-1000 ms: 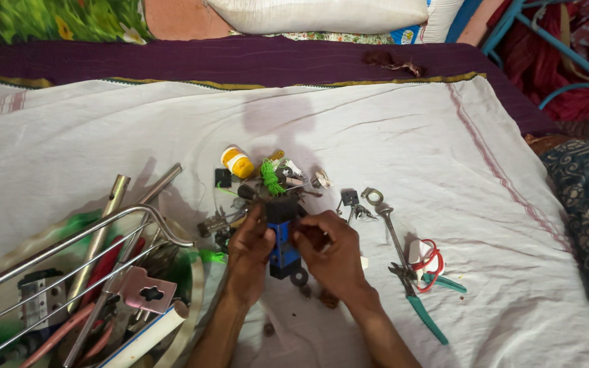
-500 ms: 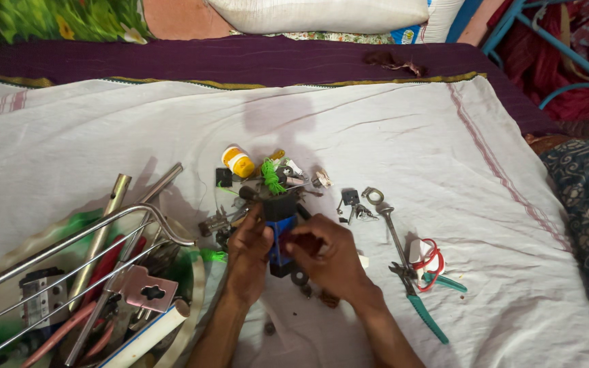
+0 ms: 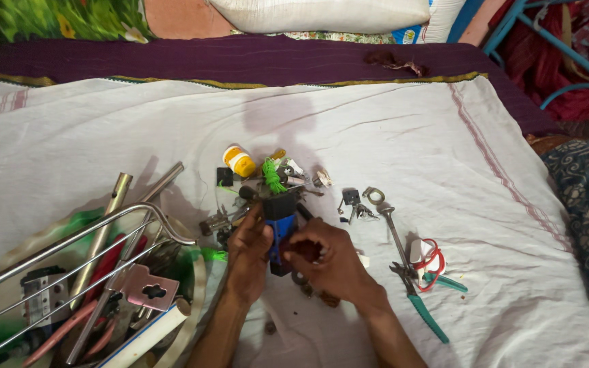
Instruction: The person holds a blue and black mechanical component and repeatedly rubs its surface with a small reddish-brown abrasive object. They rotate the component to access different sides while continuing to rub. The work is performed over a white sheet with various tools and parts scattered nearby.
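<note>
Both my hands are on a small blue and black device (image 3: 280, 219) held over a white cloth (image 3: 444, 157). My left hand (image 3: 249, 255) grips its left side. My right hand (image 3: 325, 257) closes on its lower right part, the fingers covering that end. Just beyond the device lie a green coil of wire (image 3: 273, 175), a small yellow and white bottle (image 3: 238, 160) and several small metal parts (image 3: 308, 178).
Green-handled pliers (image 3: 420, 300), a spanner (image 3: 391, 228) and a red wire loop (image 3: 431, 257) lie to the right. At the left a basket (image 3: 49, 286) holds metal tubes, a steel rack and tools. A purple cloth (image 3: 308, 61) runs along the far edge.
Both hands have shifted slightly on the device, and the right-hand fingers have moved in over its lower end. Nothing else has moved.
</note>
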